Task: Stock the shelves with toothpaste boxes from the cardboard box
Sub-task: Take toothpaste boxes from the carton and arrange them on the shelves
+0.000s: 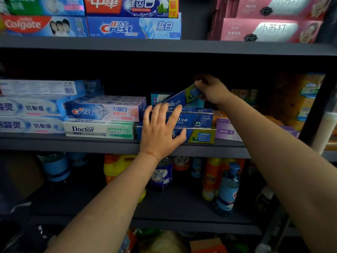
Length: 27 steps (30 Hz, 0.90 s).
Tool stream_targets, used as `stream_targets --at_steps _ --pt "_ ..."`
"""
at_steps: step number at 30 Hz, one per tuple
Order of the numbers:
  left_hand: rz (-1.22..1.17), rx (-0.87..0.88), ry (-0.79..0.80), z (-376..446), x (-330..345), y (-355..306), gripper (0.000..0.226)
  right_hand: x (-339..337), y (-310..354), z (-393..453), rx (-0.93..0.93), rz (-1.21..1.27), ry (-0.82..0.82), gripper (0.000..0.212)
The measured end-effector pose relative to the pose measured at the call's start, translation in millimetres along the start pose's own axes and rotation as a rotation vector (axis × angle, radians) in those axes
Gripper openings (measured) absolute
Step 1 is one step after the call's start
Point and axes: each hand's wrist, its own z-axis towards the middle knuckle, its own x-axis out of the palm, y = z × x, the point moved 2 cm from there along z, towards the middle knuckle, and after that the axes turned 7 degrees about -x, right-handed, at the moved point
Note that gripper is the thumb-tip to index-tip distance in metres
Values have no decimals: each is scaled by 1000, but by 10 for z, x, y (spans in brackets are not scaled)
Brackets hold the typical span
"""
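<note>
Head view: dark shelf [164, 46], toothpaste-stocked.

On the lower shelf stand a blue-capped clear bottle [228, 189], orange bottles [209, 179], a yellow jug [116, 168] and a dark blue-labelled jar [161, 177].

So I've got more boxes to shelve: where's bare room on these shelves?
Top shelf: a gap between the Crest box and the pink boxes. Middle shelf: only dark headroom above the blue stack, where the right hand tilts a blue box; the left hand steadies the stack. Elsewhere it's crowded.
</note>
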Motion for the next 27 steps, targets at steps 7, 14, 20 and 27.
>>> stream_targets --at_steps 7,14,20,27 --pt "6 0 7 2 9 11 64 -186 -59 -116 175 436 -177 25" --pt "12 -14 44 22 9 10 63 -269 -84 -474 151 284 66 16" --pt "23 -8 92 21 -28 11 63 -403 -170 -606 149 179 111 25" --pt "1 -11 102 59 -74 11 63 -318 -110 -688 176 97 231 24"
